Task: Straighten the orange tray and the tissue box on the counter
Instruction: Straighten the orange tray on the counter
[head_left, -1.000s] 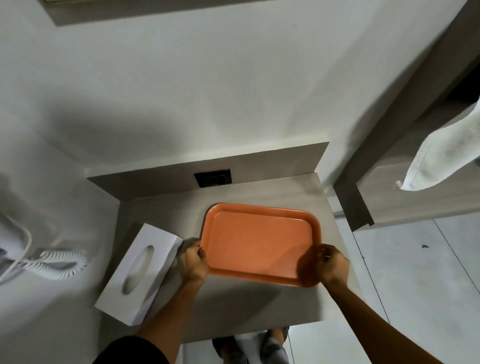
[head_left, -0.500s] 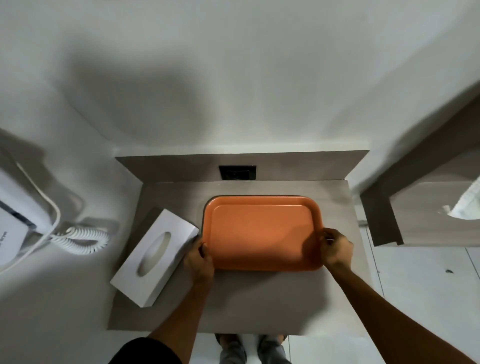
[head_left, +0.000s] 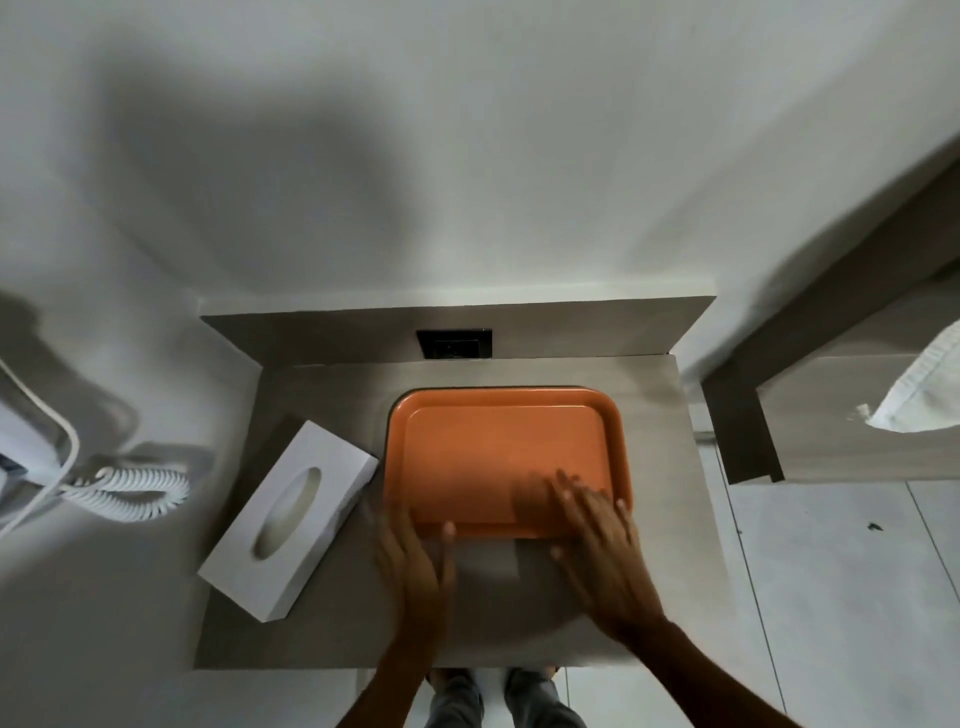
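The orange tray (head_left: 498, 452) lies flat on the grey counter (head_left: 322, 395), its long sides parallel to the back wall. A white tissue box (head_left: 291, 514) sits to its left, turned at an angle, with its oval slot facing up. My left hand (head_left: 415, 561) is open at the tray's front left corner, fingers spread over the counter and the rim. My right hand (head_left: 597, 535) is open too, blurred, its fingers lying over the tray's front right part. Neither hand grips anything.
A black wall socket (head_left: 454, 343) sits in the counter's raised back panel. A white coiled phone cord (head_left: 130, 491) hangs on the left wall. A wooden shelf unit (head_left: 831, 415) with a white towel (head_left: 924, 395) stands to the right. Tiled floor lies below the front edge.
Both hands have let go of the tray's side edges and moved inward to its front edge, fingers now spread. The tray, tilted a second ago, now lies square to the wall.
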